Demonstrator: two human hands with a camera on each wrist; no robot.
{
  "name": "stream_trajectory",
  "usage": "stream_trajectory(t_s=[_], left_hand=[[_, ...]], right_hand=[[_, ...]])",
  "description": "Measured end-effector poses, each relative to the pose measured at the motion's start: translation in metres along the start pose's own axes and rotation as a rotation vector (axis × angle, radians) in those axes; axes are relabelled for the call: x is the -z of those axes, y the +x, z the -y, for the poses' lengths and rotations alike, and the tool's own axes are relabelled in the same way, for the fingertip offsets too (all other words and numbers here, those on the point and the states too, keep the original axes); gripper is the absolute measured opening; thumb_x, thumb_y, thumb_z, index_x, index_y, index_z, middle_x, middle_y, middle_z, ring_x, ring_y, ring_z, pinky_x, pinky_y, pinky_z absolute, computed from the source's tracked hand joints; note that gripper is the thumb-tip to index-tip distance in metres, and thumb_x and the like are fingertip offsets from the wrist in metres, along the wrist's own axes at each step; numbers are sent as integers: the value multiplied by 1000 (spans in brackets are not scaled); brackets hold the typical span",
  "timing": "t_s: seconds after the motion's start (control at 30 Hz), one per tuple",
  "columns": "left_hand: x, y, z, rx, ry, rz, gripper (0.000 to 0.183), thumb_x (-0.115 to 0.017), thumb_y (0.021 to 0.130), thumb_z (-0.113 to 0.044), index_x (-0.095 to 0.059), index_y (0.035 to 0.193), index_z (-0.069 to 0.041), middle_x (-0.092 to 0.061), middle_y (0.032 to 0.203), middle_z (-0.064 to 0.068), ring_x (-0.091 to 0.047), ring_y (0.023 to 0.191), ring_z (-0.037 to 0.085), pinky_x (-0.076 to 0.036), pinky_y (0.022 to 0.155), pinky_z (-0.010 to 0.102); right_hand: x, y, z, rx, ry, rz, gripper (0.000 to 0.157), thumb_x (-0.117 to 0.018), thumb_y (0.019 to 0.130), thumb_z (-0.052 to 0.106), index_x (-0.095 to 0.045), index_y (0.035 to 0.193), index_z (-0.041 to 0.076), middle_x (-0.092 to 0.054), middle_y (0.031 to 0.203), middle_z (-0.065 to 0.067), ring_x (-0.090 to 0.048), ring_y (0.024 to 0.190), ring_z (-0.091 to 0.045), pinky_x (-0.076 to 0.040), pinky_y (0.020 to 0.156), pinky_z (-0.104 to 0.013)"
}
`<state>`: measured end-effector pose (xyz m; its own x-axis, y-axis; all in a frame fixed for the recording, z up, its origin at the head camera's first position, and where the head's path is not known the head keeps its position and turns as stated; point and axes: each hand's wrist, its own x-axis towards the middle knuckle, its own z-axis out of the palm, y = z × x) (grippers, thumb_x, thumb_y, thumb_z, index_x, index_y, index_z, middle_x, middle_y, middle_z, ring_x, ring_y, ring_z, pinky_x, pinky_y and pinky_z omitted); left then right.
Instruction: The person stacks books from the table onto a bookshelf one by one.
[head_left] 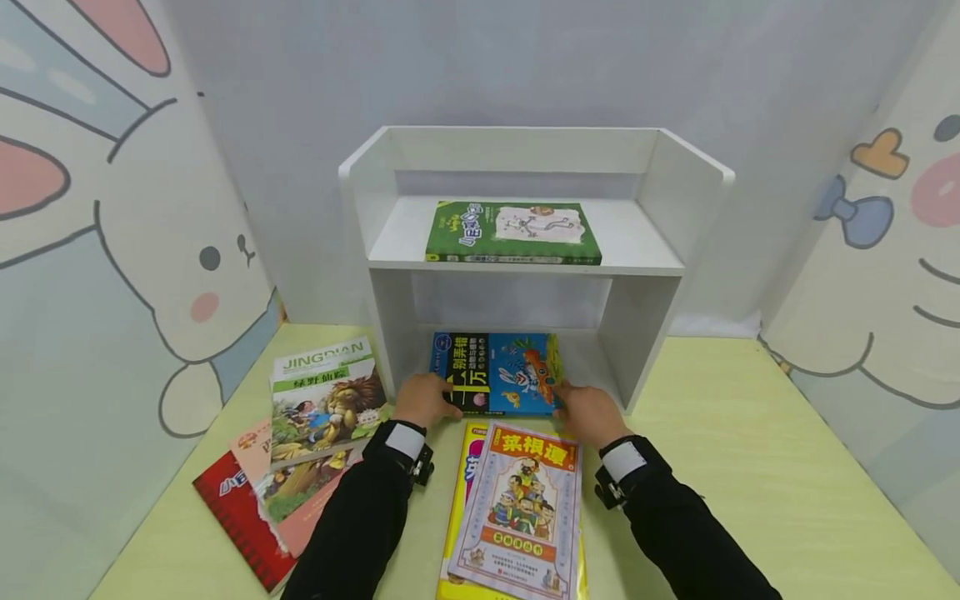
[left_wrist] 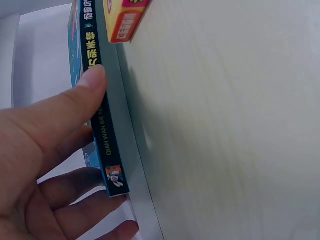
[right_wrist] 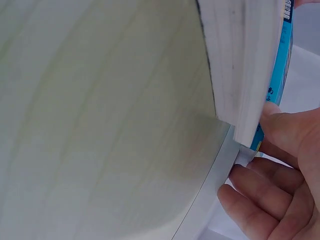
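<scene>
A blue and black picture book [head_left: 517,375] lies flat, cover up, on the lower shelf of a small white bookshelf [head_left: 645,333]. My left hand [head_left: 426,402] holds its left end; in the left wrist view the thumb rests on the black spine [left_wrist: 107,135] while the fingers curve around the book's end. At the right end, my right hand [head_left: 596,414] grips the corner. Its thumb shows against the blue spine edge [right_wrist: 274,85] in the right wrist view, the other fingers curled at the shelf edge. The spine faces me along the shelf's front.
On the upper shelf lies a green book [head_left: 513,233]. In front of the bookshelf, a pale purple book [head_left: 521,517] overlaps a yellow one [head_left: 452,546]. To the left, a lion-cover book [head_left: 326,408], a pink one [head_left: 300,533] and a red one [head_left: 240,517] overlap on the table [head_left: 750,467].
</scene>
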<state>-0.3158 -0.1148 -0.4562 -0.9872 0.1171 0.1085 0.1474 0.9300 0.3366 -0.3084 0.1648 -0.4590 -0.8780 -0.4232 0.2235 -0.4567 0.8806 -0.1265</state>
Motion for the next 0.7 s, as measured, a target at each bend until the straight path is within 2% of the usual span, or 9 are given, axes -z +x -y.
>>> stream_trajectory(t_s=[0.27, 0.43, 0.7], left_hand=[[0, -1, -2, 4, 23, -40, 47, -82, 62, -36, -72, 103, -14, -69, 100, 4, -63, 87, 24, -49, 75, 38], [-3, 0, -3, 10, 60, -62, 47, -83, 61, -37, -73, 102, -16, -69, 99, 3, -63, 84, 22, -50, 72, 36], [-1, 3, -9, 81, 96, -44, 48, -83, 61, -38, -72, 103, -18, -68, 101, 3, -63, 85, 23, -51, 68, 36]], right_hand=[[-1, 0, 0, -52, 45, -36, 42, -72, 79, 22, -64, 116, 4, -66, 107, -13, -64, 79, -30, -50, 72, -42], [-4, 1, 0, -90, 28, -56, 39, -72, 79, 23, -65, 114, 7, -67, 101, -13, -63, 74, -29, -50, 66, -41], [-9, 2, 1, -82, -23, -118, 35, -73, 78, 21, -68, 109, 7, -67, 76, -12, -60, 59, -25, -49, 55, -39]])
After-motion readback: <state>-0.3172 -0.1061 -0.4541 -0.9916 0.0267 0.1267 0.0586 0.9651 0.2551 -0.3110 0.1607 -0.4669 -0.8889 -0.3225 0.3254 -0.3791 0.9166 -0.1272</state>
